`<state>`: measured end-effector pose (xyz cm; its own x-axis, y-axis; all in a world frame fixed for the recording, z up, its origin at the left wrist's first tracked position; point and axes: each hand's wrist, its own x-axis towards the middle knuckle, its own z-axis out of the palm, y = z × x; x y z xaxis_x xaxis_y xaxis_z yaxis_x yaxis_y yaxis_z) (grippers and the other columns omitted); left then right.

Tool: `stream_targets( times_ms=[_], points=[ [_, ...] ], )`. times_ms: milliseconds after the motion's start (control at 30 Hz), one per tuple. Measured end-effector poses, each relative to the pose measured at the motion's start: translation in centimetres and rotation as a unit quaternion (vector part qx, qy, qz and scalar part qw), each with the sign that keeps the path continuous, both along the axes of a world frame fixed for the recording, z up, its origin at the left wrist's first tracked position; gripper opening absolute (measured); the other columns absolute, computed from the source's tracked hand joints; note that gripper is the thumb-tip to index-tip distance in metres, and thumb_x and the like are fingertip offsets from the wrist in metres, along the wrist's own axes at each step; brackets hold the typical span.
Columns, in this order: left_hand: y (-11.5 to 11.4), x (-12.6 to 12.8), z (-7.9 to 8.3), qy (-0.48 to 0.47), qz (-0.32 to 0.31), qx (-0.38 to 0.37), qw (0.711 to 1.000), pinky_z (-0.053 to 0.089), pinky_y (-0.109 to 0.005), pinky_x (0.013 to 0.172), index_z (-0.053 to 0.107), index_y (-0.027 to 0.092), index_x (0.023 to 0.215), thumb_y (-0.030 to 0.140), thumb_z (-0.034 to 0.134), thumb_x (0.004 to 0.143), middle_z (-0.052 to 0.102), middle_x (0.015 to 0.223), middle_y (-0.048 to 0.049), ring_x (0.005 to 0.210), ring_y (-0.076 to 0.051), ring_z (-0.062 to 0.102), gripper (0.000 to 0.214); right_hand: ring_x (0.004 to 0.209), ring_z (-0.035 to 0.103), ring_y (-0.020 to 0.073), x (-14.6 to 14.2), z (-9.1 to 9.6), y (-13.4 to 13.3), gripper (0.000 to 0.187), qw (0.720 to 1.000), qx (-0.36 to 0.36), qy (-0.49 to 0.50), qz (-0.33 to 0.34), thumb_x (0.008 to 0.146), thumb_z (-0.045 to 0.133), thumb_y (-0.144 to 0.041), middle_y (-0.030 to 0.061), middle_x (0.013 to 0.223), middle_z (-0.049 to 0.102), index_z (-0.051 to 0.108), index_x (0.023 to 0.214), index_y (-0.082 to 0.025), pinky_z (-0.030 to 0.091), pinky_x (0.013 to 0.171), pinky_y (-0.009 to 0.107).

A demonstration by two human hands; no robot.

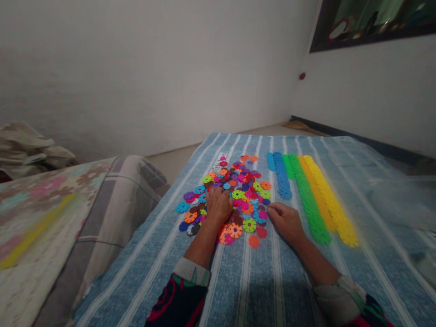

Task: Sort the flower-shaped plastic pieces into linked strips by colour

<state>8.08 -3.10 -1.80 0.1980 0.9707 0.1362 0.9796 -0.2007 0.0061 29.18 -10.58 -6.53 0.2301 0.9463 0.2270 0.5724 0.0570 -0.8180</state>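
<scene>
Pile of discs (237, 194) on cloth (163, 254); left hand (220, 205) on pile's left part, right hand (286, 221) at pile's right edge. Rows of discs (308, 206) right of pile. Blanket (102, 218) left of cloth. Wall (153, 81) behind. Window (371, 20) upper right.

Left sleeve (177, 302): dark, near-black cloth with curling red-pink lines, green strip beside the cuff. Left cuff (192, 271): pale grey, muted green patches to one side. Right sleeve (374, 315): matching dark cloth, red and green showing. Right cuff (335, 302): grey, bulky, creased. Left hand (220, 204) and right hand (286, 222) bare.
</scene>
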Motion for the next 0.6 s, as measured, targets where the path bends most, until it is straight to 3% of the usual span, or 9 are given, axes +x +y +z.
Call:
stream_targets(
  times_ms=[367, 500, 600],
  points=[
    [1.0, -0.1, -0.5, 0.007, -0.014, 0.027, 1.0, 0.041, -0.042, 0.088, 0.074, 0.017, 0.093, 0.025, 0.047, 0.092, 0.065, 0.102, -0.0142, 0.103, -0.029, 0.056, 0.029, 0.072, 0.067, 0.021, -0.1, 0.0, 0.3, 0.033, 1.0, 0.009, 0.002, 0.004, 0.082, 0.05, -0.043, 0.0039, 0.075, 0.074, 0.075, 0.082, -0.022, 0.047, 0.07, 0.03],
    [1.3, -0.5, -0.6, -0.064, -0.008, 0.067, 0.996, 0.041, -0.041, 0.084, 0.069, 0.016, 0.079, 0.018, 0.045, 0.093, 0.065, 0.088, -0.0125, 0.092, -0.027, 0.057, 0.028, 0.066, 0.065, 0.02, -0.2, 0.1, 0.3, 0.034, 1.0, 0.014, 0.018, 0.0, 0.081, 0.051, -0.043, 0.0038, 0.071, 0.072, 0.075, 0.081, -0.02, 0.046, 0.065, 0.029],
    [1.1, -0.5, -0.6, -0.11, -0.016, 0.09, 0.99, 0.042, -0.041, 0.085, 0.066, 0.015, 0.08, 0.017, 0.045, 0.093, 0.066, 0.088, -0.0132, 0.091, -0.027, 0.058, 0.026, 0.062, 0.064, 0.0185, -0.3, 0.4, 0.3, 0.033, 0.998, 0.034, 0.051, -0.006, 0.081, 0.052, -0.043, 0.0035, 0.068, 0.071, 0.075, 0.08, -0.019, 0.046, 0.063, 0.028]
  ],
)
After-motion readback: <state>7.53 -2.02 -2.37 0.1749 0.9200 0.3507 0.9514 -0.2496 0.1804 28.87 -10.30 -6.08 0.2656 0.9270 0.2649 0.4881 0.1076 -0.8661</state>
